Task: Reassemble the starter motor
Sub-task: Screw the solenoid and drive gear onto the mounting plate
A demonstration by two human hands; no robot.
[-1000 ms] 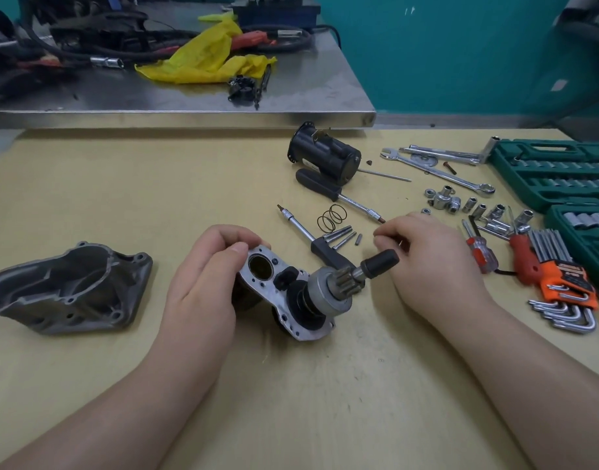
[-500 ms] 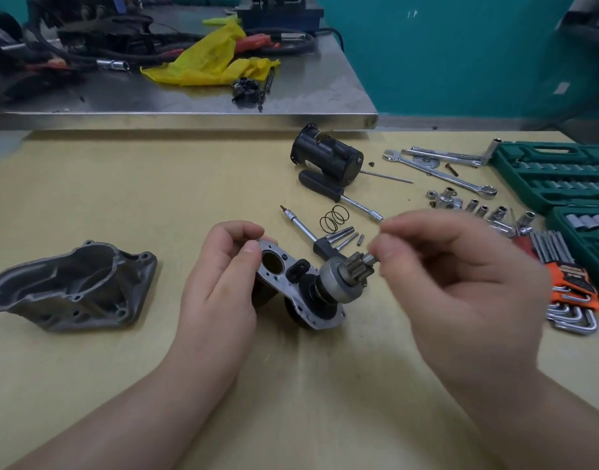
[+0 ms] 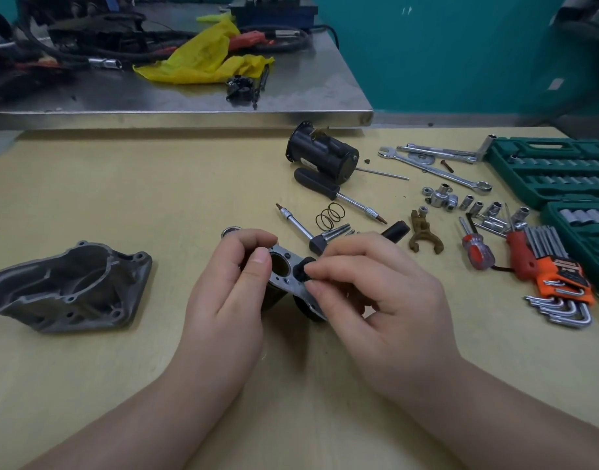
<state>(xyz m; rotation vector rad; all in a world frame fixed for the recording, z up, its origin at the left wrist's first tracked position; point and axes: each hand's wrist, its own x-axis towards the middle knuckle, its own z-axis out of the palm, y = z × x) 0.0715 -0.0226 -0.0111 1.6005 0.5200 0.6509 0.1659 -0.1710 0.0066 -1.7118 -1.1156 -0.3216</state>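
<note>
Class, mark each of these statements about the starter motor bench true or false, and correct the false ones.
1. The left hand grips the plate by its edge. True.
2. The right hand is pinching the black plug on the plate. True.
3. The grey housing lies to the right of both hands. False: it lies to their left, apart from them.
4. The black motor body stands upright. False: it lies on its side by the black-handled screwdriver.
5. The springs are on the yellow table. True.
6. The brown fork is held in the right hand. False: it lies on the table.
</note>
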